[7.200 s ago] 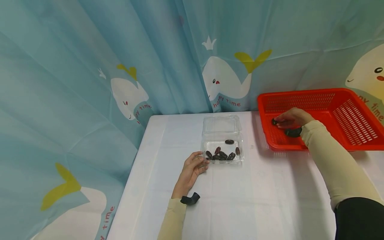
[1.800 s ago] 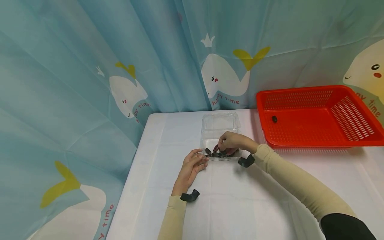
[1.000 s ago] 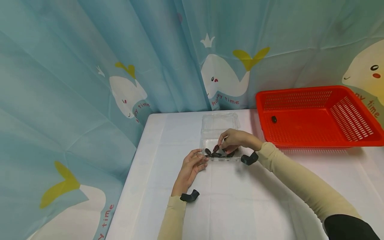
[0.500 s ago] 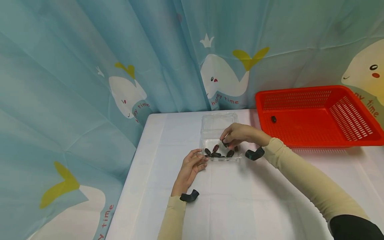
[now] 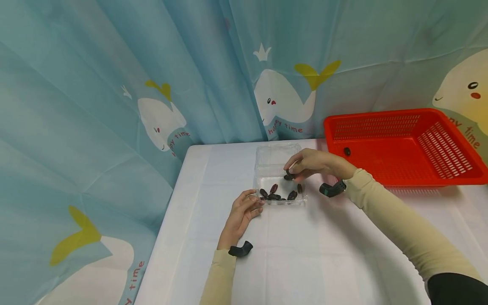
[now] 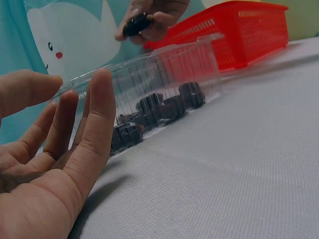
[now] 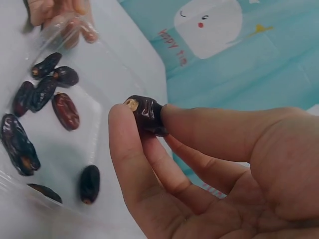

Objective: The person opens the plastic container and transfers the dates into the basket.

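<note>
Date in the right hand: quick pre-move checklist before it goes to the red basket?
1. Grip on the date: pinched between thumb and fingers of the right hand - ok.
2. Date lifted clear of the clear container - ok.
3. Left hand rests open against the container's near corner, steadying it - ok.
4. Red basket has free floor; one date in the basket already there - ok.
5. Path to the basket clear of things - ok.
6. Grip firmness - cannot tell.

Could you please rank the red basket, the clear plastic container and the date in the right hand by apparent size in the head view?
1. red basket
2. clear plastic container
3. date, pinched in the right hand
</note>
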Demonstrator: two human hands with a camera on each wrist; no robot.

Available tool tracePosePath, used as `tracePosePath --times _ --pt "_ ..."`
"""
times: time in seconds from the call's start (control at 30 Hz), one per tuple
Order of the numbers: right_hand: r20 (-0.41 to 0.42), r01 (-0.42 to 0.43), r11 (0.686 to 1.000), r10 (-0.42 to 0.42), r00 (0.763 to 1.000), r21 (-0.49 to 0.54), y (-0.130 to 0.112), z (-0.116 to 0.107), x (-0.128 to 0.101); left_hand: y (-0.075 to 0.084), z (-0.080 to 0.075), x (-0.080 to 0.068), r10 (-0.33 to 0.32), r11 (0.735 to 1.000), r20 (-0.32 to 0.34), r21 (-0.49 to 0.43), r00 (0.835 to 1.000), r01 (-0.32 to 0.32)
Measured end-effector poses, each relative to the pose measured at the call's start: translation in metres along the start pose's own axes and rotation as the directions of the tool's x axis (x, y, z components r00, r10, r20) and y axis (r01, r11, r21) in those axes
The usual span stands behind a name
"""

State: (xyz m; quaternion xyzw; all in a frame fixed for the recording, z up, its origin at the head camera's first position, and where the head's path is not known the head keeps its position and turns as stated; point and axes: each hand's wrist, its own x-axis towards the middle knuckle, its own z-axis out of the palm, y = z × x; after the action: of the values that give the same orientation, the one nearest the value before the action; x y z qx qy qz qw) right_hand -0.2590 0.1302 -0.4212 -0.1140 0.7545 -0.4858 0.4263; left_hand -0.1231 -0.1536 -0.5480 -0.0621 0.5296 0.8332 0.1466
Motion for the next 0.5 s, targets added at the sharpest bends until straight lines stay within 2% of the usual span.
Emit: tracePosePath --times 0.27,0.5 --pt "-0.035 0.017 0.999 -0.016 0.999 0.045 -0.003 -0.021 -0.019 0.000 0.000 0.000 0.004 1.000 0.007 -0.002 1.000 -0.004" --pt "-0.036 0.084 0.990 -0.081 0.996 0.114 0.004 -0.040 -0.028 -0.001 -0.001 0.001 0.012 1.000 0.021 -0.013 1.000 -0.012"
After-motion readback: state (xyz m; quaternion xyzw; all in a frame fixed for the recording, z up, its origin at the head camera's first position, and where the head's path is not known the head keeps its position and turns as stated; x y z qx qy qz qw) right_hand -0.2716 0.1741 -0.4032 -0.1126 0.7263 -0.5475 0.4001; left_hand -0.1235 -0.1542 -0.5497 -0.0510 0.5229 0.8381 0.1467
